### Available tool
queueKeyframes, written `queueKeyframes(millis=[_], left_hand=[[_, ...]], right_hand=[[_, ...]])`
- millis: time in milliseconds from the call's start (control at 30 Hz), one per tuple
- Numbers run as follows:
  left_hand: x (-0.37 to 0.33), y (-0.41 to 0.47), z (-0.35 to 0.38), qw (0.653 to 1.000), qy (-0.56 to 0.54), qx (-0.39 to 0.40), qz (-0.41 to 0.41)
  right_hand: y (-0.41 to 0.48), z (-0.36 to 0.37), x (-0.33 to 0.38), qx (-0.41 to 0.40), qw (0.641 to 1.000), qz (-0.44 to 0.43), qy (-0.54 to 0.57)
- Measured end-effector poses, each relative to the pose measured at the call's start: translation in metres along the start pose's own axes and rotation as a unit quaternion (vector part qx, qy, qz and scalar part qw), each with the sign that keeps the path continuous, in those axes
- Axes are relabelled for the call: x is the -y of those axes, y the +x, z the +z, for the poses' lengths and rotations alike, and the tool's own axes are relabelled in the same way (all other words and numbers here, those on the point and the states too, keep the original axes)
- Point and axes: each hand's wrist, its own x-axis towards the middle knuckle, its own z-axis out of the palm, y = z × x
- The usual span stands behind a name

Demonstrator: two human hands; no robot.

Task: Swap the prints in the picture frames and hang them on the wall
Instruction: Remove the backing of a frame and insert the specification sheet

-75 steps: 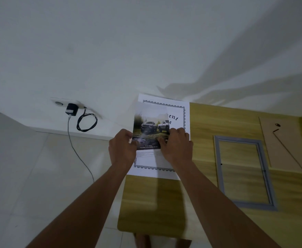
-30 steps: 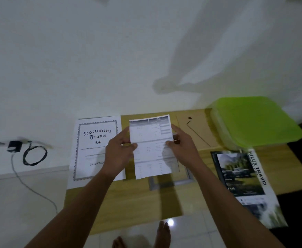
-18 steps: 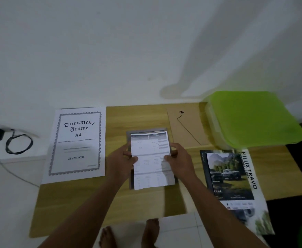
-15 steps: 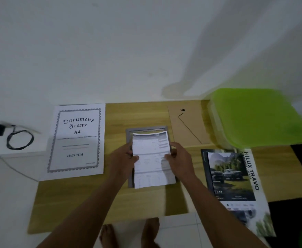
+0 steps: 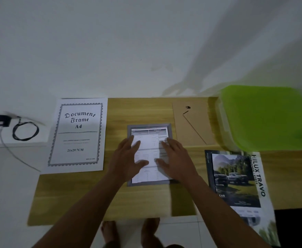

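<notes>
Print (image 5: 151, 169) inside frame (image 5: 147, 184) edges

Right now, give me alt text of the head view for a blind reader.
A left hand and right hand press a printed sheet flat into a grey picture frame on a wooden table. A Document Frame A4 insert lies left; backing board, green container and truck brochure right.
</notes>
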Motion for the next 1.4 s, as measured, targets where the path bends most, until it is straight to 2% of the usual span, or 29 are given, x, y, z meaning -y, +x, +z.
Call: queueKeyframes(millis=[133, 433, 567, 667, 733, 833, 933, 1400], left_hand=[[0.009, 0.002, 0.009, 0.994, 0.084, 0.066, 0.027], [0.007, 0.009, 0.007, 0.990, 0.120, 0.058, 0.039], [0.012, 0.007, 0.009, 0.994, 0.093, 0.029, 0.047], [0.022, 0.003, 0.008, 0.998, 0.048, -0.003, 0.043], [0.032, 0.000, 0.008, 0.999, 0.026, 0.023, 0.028], [0.041, -0.002, 0.006, 0.997, 0.017, 0.079, 0.020], [0.042, 0.000, 0.005, 0.994, 0.026, 0.106, 0.019], [0.026, 0.026, 0.001, 0.994, 0.042, 0.104, 0.013]], right_hand=[[-0.001, 0.009, -0.013, 0.050, 0.996, -0.027, -0.062], [-0.001, 0.007, -0.010, 0.038, 0.996, -0.031, -0.070], [0.000, -0.001, -0.008, 0.011, 0.997, -0.035, -0.067], [0.011, -0.019, -0.016, -0.057, 0.998, 0.000, -0.028], [0.027, -0.032, -0.034, -0.096, 0.993, 0.057, -0.044], [0.051, -0.051, -0.063, -0.083, 0.980, 0.170, -0.064], [0.067, -0.062, -0.079, -0.057, 0.972, 0.218, -0.068], [0.082, -0.117, -0.080, -0.122, 0.971, 0.200, -0.054]])
